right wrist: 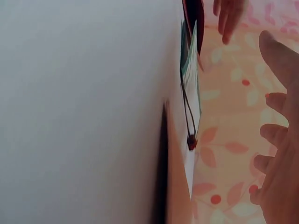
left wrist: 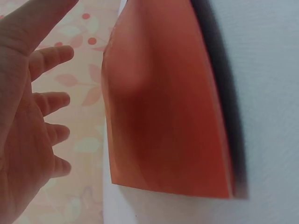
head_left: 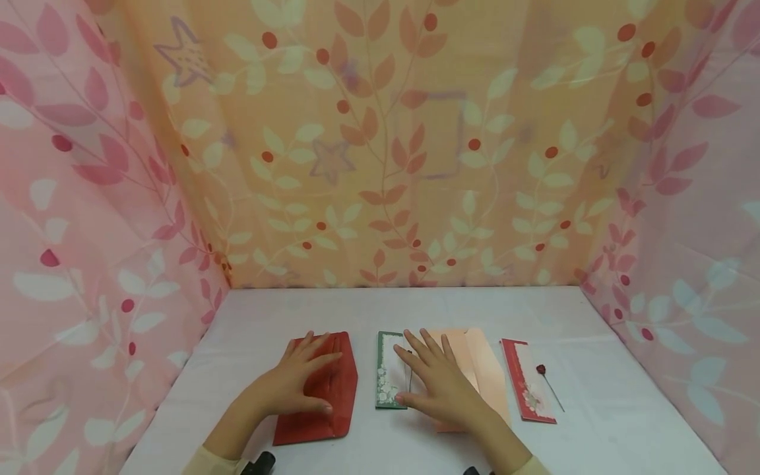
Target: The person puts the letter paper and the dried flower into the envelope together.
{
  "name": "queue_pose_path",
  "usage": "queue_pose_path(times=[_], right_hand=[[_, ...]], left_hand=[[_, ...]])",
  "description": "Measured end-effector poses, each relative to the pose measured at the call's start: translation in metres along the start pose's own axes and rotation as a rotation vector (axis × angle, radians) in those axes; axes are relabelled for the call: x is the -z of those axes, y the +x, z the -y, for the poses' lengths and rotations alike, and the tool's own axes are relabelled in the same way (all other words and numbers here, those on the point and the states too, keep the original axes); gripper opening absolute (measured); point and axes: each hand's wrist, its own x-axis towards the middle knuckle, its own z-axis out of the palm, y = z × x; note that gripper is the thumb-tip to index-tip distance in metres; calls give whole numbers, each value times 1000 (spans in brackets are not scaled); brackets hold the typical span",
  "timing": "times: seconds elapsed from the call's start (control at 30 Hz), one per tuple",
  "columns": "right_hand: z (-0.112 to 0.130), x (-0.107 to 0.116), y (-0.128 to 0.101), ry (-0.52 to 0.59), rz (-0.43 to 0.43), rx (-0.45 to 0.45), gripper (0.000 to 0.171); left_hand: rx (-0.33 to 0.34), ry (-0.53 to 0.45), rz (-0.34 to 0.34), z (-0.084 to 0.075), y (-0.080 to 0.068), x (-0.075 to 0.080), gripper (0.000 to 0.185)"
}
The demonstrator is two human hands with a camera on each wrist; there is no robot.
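A red envelope [head_left: 341, 402] [left wrist: 163, 116] lies at the front left of the white table [head_left: 415, 310]. My left hand [head_left: 309, 373] [left wrist: 32, 116] is spread flat over it, and the left wrist view shows a gap between palm and paper. My right hand [head_left: 427, 376] [right wrist: 280, 154] hovers open over a green card [head_left: 387, 369] [right wrist: 189, 65] and a peach envelope [head_left: 483, 369] [right wrist: 175, 186]. A thin dark pin with a red bead [right wrist: 191, 141] lies on the green card. Neither hand holds anything.
A red card [head_left: 527, 381] lies to the right of the peach envelope, with a small rose-headed pin [head_left: 549, 386] beside it. Leaf-patterned fabric walls [head_left: 380, 165] close in the table at the back and on both sides.
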Motion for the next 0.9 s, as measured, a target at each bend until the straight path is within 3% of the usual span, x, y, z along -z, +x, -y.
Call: queue_pose_path(times=[0.5, 0.7, 0.9], right_hand=[[31, -24, 32, 258, 56, -18, 77], [40, -38, 45, 282, 92, -17, 75], [47, -49, 56, 283, 81, 2, 62]], left_hand=[[60, -47, 57, -5, -3, 9, 104], [79, -65, 71, -5, -6, 9, 103], [91, -70, 88, -6, -6, 8, 98]])
